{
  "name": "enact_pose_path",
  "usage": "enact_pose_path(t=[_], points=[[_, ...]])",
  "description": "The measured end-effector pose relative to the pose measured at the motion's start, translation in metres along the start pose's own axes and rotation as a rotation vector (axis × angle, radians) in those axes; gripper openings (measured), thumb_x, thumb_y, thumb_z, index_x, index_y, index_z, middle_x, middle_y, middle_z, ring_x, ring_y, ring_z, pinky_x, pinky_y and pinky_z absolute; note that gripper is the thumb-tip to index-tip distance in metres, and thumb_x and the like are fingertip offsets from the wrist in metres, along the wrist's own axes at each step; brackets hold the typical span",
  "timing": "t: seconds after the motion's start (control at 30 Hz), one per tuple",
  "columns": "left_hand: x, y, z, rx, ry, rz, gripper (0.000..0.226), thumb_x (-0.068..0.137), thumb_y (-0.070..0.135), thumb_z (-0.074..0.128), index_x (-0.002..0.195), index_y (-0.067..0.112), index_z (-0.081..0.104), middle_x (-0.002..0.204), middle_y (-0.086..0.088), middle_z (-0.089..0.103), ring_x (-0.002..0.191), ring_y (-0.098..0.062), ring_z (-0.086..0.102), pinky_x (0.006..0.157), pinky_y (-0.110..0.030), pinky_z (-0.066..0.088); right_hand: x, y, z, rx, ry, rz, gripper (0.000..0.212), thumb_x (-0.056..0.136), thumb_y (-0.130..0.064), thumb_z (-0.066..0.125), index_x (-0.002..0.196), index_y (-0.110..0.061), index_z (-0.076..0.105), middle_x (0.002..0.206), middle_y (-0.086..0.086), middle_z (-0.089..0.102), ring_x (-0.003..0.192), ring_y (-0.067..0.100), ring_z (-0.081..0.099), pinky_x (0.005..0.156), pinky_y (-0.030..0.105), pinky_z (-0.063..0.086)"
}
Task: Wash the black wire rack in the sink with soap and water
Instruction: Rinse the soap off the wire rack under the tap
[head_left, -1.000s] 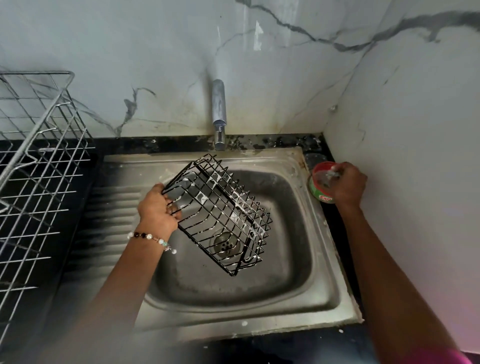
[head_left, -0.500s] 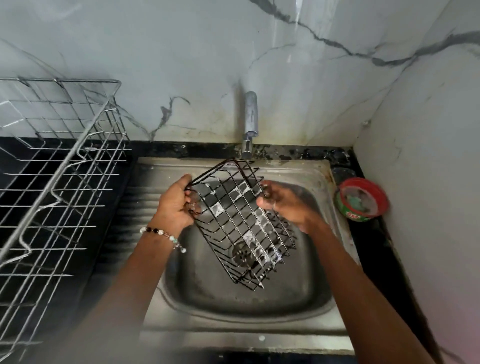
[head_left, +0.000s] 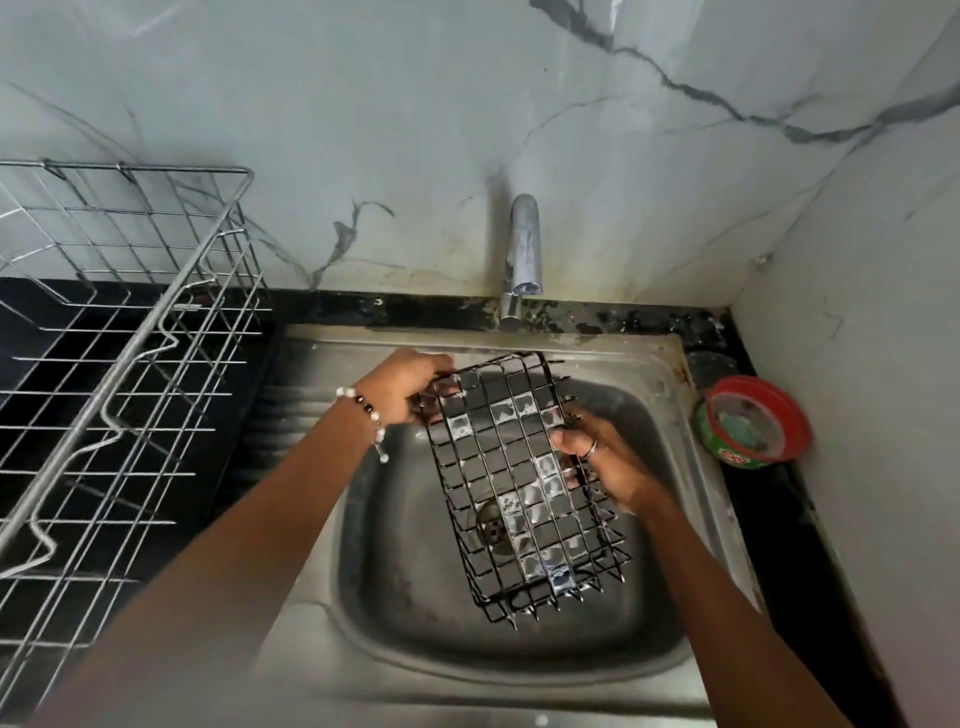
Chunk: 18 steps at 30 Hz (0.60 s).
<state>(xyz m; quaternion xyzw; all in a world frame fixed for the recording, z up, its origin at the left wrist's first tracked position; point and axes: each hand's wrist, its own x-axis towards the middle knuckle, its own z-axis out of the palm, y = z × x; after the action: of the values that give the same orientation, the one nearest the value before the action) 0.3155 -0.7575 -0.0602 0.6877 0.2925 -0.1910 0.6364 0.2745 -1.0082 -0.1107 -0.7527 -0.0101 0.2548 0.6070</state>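
- The black wire rack (head_left: 519, 483), a rectangular basket of thin coated wire, is held tilted above the basin of the stainless steel sink (head_left: 691, 613), its far end up near the tap and its near end lower, over the round drain (head_left: 491, 527)
- Soap film fills several of its grid squares in pale, shiny patches
- The left hand (head_left: 402, 387) grips the far left corner of the rack, fingers curled over the top wire; a beaded bracelet (head_left: 363, 410) sits on that wrist
- The right hand (head_left: 597, 457) holds the rack's right side, fingers bent against the wires, with a ring on 1 finger; whether it also holds a scrubber, I cannot tell
- A chrome tap (head_left: 522, 249) rises from the black counter edge behind the sink, against the white marble-patterned wall
- A round red and green tub (head_left: 753, 421) stands on the counter just right of the sink
- A large silver wire dish rack (head_left: 119, 364) stands on the left counter, well apart from the hands
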Motion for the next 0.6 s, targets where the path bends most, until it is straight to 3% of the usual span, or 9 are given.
enact_pose_path(t=[0.07, 0.13, 0.17, 0.23, 0.3, 0.37, 0.4, 0.5, 0.6], points=[[0.014, 0.013, 0.007, 0.498, 0.065, 0.294, 0.016, 0.096, 0.018, 0.056, 0.107, 0.007, 0.062, 0.089, -0.008, 0.065, 0.071, -0.018, 0.057, 0.063, -0.028, 0.048, -0.002, 0.007, -0.006, 0.02, 0.003, 0.042, 0.055, 0.086, -0.029, 0.065, 0.136, -0.016, 0.045, 0.106, -0.01, 0.053, 0.087, 0.009, 0.058, 0.06, 0.02, 0.05], [0.031, 0.027, 0.013, 0.994, 0.117, 0.68, 0.041, 0.094, 0.016, 0.056, 0.134, 0.012, 0.051, 0.125, -0.01, 0.057, 0.101, -0.021, 0.058, 0.089, -0.027, 0.049, -0.002, 0.009, -0.01, 0.052, 0.02, 0.091, 0.042, 0.091, -0.023, 0.061, 0.13, -0.02, 0.045, 0.104, -0.008, 0.055, 0.083, 0.011, 0.059, 0.061, 0.021, 0.05], [0.039, 0.033, 0.017, 1.165, 0.112, 0.809, 0.053, 0.092, 0.013, 0.057, 0.143, 0.014, 0.042, 0.138, -0.011, 0.048, 0.116, -0.024, 0.053, 0.1, -0.033, 0.046, -0.003, 0.01, -0.01, 0.046, 0.025, 0.094, 0.043, 0.088, -0.03, 0.064, 0.126, -0.02, 0.046, 0.103, -0.004, 0.059, 0.081, 0.014, 0.06, 0.065, 0.026, 0.051], [0.055, 0.042, 0.025, 1.449, 0.103, 0.968, 0.068, 0.089, 0.009, 0.06, 0.15, 0.015, 0.03, 0.152, -0.008, 0.033, 0.135, -0.028, 0.038, 0.109, -0.045, 0.04, 0.0, 0.014, -0.011, 0.029, 0.037, 0.101, 0.069, 0.075, -0.046, 0.069, 0.133, -0.015, 0.047, 0.106, 0.002, 0.064, 0.08, 0.018, 0.063, 0.07, 0.037, 0.05], [0.062, 0.046, 0.029, 1.644, 0.139, 1.073, 0.074, 0.087, 0.008, 0.06, 0.151, 0.017, 0.025, 0.155, -0.004, 0.029, 0.143, -0.027, 0.028, 0.112, -0.048, 0.035, 0.001, 0.012, -0.008, 0.023, 0.037, 0.109, 0.071, 0.072, -0.05, 0.07, 0.131, -0.017, 0.049, 0.11, 0.004, 0.065, 0.078, 0.018, 0.064, 0.07, 0.039, 0.051], [0.067, 0.047, 0.029, 1.769, 0.169, 1.12, 0.076, 0.088, 0.012, 0.06, 0.153, 0.022, 0.023, 0.156, -0.002, 0.028, 0.145, -0.026, 0.024, 0.112, -0.049, 0.032, 0.004, 0.011, -0.006, 0.037, 0.047, 0.113, 0.042, 0.081, -0.041, 0.069, 0.118, -0.028, 0.053, 0.109, 0.004, 0.065, 0.076, 0.019, 0.064, 0.073, 0.041, 0.052], [0.068, 0.047, 0.028, 1.815, 0.174, 1.127, 0.075, 0.089, 0.015, 0.059, 0.153, 0.024, 0.021, 0.157, -0.001, 0.026, 0.146, -0.025, 0.022, 0.113, -0.05, 0.03, 0.007, 0.012, -0.005, 0.037, 0.058, 0.128, 0.04, 0.083, -0.038, 0.068, 0.118, -0.031, 0.052, 0.107, 0.004, 0.065, 0.074, 0.019, 0.064, 0.074, 0.042, 0.053], [0.067, 0.041, 0.022, 1.902, 0.222, 1.108, 0.076, 0.094, 0.021, 0.053, 0.155, 0.025, 0.008, 0.162, 0.001, 0.016, 0.149, -0.023, 0.011, 0.114, -0.053, 0.023, 0.012, 0.013, -0.002, 0.011, 0.048, 0.149, 0.055, 0.075, -0.046, 0.069, 0.124, -0.027, 0.05, 0.108, 0.006, 0.066, 0.073, 0.019, 0.065, 0.075, 0.046, 0.055], [0.067, 0.024, 0.02, 1.975, 0.264, 1.039, 0.074, 0.098, 0.023, 0.044, 0.155, 0.018, -0.002, 0.163, -0.002, 0.011, 0.15, -0.023, 0.003, 0.115, -0.058, 0.017, 0.016, 0.011, 0.002, 0.017, 0.034, 0.146, 0.031, 0.085, -0.039, 0.066, 0.112, -0.028, 0.055, 0.109, 0.004, 0.065, 0.077, 0.022, 0.065, 0.082, 0.057, 0.052]])
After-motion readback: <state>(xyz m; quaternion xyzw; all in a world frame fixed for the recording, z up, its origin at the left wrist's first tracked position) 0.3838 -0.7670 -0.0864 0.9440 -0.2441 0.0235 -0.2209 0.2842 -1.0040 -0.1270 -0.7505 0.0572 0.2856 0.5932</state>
